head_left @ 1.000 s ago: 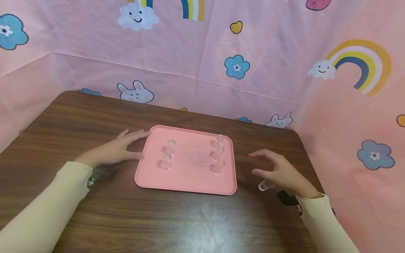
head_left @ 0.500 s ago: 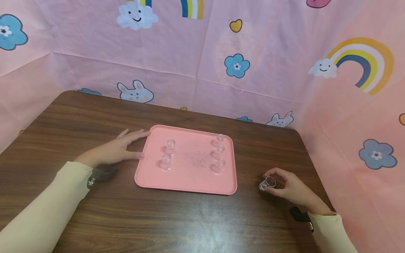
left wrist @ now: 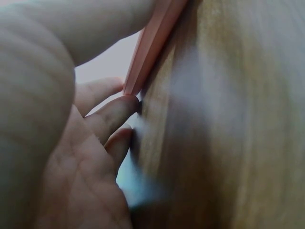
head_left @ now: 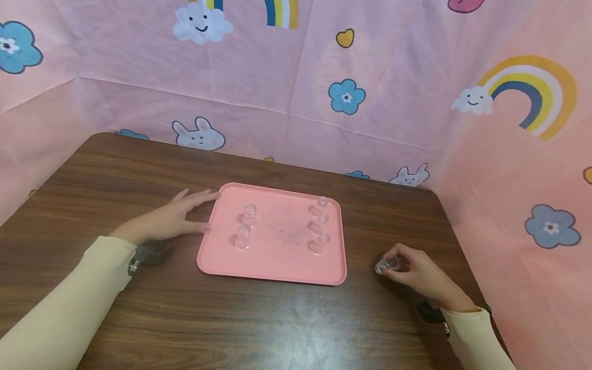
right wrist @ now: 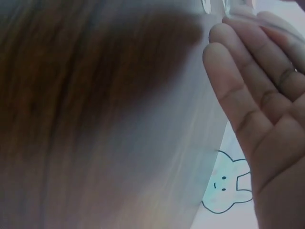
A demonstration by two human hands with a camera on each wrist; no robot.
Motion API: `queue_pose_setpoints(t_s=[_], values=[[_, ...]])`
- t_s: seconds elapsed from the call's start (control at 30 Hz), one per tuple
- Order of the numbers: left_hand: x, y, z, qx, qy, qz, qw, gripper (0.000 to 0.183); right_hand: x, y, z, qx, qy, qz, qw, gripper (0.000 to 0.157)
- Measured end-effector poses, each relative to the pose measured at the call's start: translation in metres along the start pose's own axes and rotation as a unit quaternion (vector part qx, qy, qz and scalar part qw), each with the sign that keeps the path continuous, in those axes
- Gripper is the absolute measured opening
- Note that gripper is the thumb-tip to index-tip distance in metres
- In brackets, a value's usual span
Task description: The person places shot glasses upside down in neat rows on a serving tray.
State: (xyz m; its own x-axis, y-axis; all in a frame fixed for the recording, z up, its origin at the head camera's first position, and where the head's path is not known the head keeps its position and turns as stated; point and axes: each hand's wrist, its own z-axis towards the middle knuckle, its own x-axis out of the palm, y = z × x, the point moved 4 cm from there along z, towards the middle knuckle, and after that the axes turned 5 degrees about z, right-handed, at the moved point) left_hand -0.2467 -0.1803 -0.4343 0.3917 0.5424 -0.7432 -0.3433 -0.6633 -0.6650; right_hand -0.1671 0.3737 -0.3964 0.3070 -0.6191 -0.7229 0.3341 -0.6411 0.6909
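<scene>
In the head view my right hand [head_left: 422, 271] pinches a small clear shot glass [head_left: 384, 264] between thumb and fingers, low over the wood right of the pink tray [head_left: 273, 266]. Part of this glass [right wrist: 238, 8] also shows at the top of the right wrist view. My left hand [head_left: 167, 218] lies at the tray's left edge, its fingers extended and the tips right at the rim [left wrist: 147, 52]. On the tray, two clear shot glasses [head_left: 242, 239] stand in a column at the left. Three more [head_left: 316, 246] form a column along the right side.
The tray sits on a dark brown wooden table [head_left: 277, 329]. Behind and to the right of the table hangs a pink printed cloth [head_left: 393, 77]. A faint grey print [head_left: 291, 231] marks the middle of the tray.
My right hand has come down toward the front right and taken hold of the loose shot glass, then shifted slightly left with it. Left hand and tray have stayed put.
</scene>
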Motion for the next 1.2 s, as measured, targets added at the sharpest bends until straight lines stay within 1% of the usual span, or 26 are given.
queue_pose_setpoints(t_s=[0.2, 0.33, 0.43, 0.57, 0.8, 0.97, 1.03, 1.2], values=[[0.001, 0.002, 0.000, -0.003, 0.000, 0.000, 1.0000, 0.086, 0.003, 0.002, 0.006, 0.006, 0.002, -0.016, 1.000, 0.023], [0.001, 0.001, -0.001, -0.001, 0.000, -0.006, 1.0000, 0.085, 0.005, 0.006, 0.012, 0.027, 0.011, -0.014, 0.999, 0.022], [0.001, 0.002, -0.001, 0.000, -0.002, -0.003, 1.0000, 0.085, 0.008, 0.008, 0.017, 0.036, 0.015, -0.010, 0.999, 0.021], [0.001, 0.004, 0.000, -0.001, -0.002, -0.002, 1.0000, 0.086, 0.012, 0.012, 0.023, 0.033, 0.018, -0.010, 0.999, 0.021], [0.001, 0.003, -0.001, -0.003, -0.005, -0.001, 1.0000, 0.087, 0.018, 0.016, 0.037, 0.049, 0.021, -0.022, 0.998, 0.022], [0.000, 0.000, -0.001, 0.001, -0.007, -0.002, 1.0000, 0.086, 0.023, 0.016, 0.044, 0.036, 0.017, -0.025, 0.999, 0.022], [0.000, -0.001, -0.001, 0.002, -0.008, -0.004, 1.0000, 0.086, 0.025, 0.018, 0.047, 0.037, 0.016, -0.019, 0.999, 0.022], [-0.001, -0.002, -0.001, 0.001, -0.009, -0.005, 1.0000, 0.086, 0.028, 0.025, 0.053, 0.049, 0.014, -0.016, 0.999, 0.022]])
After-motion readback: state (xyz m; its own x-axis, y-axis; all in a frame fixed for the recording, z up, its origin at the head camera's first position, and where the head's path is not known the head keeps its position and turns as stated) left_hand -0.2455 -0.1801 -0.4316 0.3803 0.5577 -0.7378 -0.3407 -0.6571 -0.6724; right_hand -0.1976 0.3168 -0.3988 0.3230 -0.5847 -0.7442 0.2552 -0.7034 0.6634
